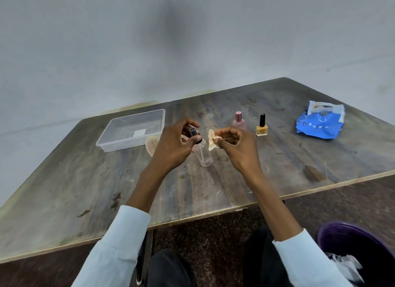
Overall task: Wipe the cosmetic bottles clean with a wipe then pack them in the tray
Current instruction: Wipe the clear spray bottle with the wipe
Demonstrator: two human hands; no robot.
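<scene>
My left hand (175, 143) grips a clear spray bottle (205, 156) by its dark cap end, tilted with its base toward me above the table. My right hand (237, 145) pinches a small crumpled wipe (212, 140) just right of the bottle's neck. A clear plastic tray (111, 140) stands at the left with nothing visible in it but a white label on its floor. A pink bottle (238, 121) and a yellow nail polish bottle (261, 126) stand upright to the right of my hands.
A blue wipe pack (320, 124) lies at the far right of the wooden table (213, 190). A pale peach object (151, 145) shows partly behind my left hand, next to the tray. A purple bin (352, 244) sits on the floor at my right.
</scene>
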